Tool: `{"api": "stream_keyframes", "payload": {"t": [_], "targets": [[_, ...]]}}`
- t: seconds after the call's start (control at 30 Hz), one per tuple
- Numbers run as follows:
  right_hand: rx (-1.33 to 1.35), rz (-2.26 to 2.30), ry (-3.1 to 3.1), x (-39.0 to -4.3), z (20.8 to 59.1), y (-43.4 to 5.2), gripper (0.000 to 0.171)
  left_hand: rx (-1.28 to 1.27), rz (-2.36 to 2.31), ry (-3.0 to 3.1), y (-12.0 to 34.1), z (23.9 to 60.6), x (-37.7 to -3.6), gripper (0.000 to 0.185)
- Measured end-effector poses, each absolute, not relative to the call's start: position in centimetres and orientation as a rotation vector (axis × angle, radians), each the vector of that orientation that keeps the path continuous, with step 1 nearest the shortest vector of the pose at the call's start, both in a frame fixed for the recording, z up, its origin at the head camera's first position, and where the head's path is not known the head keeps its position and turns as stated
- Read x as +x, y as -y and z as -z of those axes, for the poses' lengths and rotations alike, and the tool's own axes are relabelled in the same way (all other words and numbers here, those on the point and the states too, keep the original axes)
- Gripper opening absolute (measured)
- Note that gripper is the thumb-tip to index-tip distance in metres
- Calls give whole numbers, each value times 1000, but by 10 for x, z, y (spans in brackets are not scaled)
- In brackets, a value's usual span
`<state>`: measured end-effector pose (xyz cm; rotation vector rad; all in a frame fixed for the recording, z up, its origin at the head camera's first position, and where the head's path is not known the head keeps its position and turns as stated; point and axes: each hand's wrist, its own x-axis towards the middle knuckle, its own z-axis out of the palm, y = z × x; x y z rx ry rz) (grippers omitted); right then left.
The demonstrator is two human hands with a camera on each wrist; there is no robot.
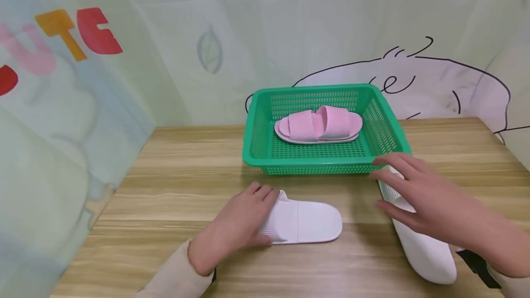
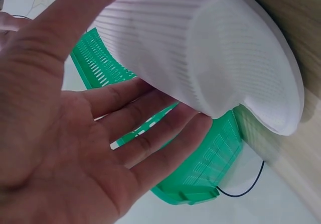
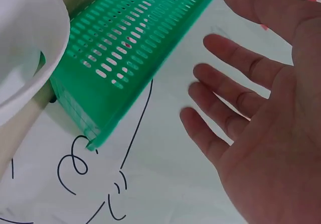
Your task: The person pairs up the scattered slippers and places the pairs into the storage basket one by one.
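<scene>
- A white slipper [image 1: 304, 222] lies on its side-to-side axis at the near middle of the wooden table [image 1: 174, 183]; the left hand [image 1: 240, 224] rests on its strap end, fingers loosely spread over it, not clamped.
- A second white slipper [image 1: 422, 247] lies at the near right; the right hand [image 1: 418, 194] hovers over its far end, fingers straight and apart, holding nothing.
- Just beyond both stands a green basket [image 1: 265, 155] with a pink slipper [image 1: 319, 125] inside.
</scene>
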<state>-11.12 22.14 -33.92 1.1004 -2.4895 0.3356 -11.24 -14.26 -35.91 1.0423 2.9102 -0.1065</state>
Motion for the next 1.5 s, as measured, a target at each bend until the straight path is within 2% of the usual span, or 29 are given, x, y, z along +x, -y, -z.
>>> {"api": "stream_keyframes", "payload": {"t": [0.1,0.13,0.27,0.63,1.07,1.33,1.5], "targets": [[1096,-269,2548,-107,338,-230,23,1027,115,-2904,142,359,-113,95],[1097,-247,2568,-107,339,-232,20,1022,119,-2902,142,359,-113,95],[1101,-202,2650,-111,347,-242,44,1011,135,-2897,141,359,-114,96],[914,-226,2984,-127,368,-264,54,1037,161,-2909,137,359,-114,96],[925,-333,2956,-138,380,-266,38,983,158,-2904,139,359,-114,95],[938,-337,2895,-139,380,-270,36,975,148,-2901,137,359,-114,95],[834,-355,2952,-139,378,-272,33,962,154,-2895,137,359,-115,96]]}}
